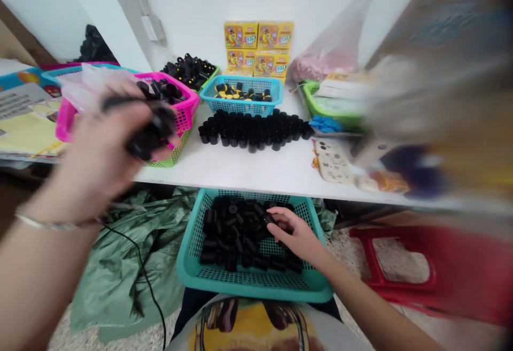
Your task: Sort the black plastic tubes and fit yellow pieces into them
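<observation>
The left hand (pixel 108 142), blurred, has its fingers wrapped around some black parts (pixel 146 136), held up in front of the pink basket (pixel 187 109). The right hand (pixel 298 236) reaches over the right rim of the teal basket (pixel 252 282), its fingertips narrowed at a black piece (pixel 262 216) among the heap; whether they grip it I cannot tell. The teal basket sits against the worktop (pixel 248 169)'s front edge. Behind that edge a bare strip runs up to the standing rows (pixel 252 129), with the phone (pixel 334 163) to their right.
</observation>
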A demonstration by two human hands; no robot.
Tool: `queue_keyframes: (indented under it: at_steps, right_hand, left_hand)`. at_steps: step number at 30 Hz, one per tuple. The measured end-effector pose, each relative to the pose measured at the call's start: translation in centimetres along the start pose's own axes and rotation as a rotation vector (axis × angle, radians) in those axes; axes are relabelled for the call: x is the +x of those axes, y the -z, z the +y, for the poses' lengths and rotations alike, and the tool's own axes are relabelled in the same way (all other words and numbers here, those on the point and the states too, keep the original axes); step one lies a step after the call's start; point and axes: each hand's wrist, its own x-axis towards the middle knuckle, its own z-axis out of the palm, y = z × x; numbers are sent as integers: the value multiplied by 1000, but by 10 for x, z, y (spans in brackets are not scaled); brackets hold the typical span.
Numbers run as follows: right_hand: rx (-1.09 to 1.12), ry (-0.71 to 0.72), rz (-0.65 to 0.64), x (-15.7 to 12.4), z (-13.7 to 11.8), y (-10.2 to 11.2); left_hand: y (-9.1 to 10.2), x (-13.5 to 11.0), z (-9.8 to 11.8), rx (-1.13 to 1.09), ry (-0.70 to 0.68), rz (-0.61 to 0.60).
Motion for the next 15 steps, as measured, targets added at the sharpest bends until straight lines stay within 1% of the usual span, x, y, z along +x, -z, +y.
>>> queue_keyframes:
  at_steps: [2,3,4,6,8,10,12,15]
  right_hand:
    - [89,37,79,-8,-15,0]
    - [118,76,118,-14,-23,0]
    - [141,128,161,-20,-31,-2]
    - [147,242,248,-32,-47,-5]
    - [56,328,305,-40,-58,-9]
    - [-73,369,325,-43,-65,-11]
    - [-165,379,329,-44,-67,-11]
    - [-262,387,348,-44,-66,-8]
  left_hand:
    - [-35,-41,-27,-346,306,-178]
    - [-49,-59,-42,-446,440,-227]
    - [-62,-76,-57,-497,505,-239]
    - [-79,-100,-80,-548,514,-206]
    - [-88,-113,-92,-551,487,-161]
    - [-92,-119,-95,-534,476,-157]
    - [-93,-120,-94,-495,458,-178]
    - [-93,-119,-91,-354,354,-192]
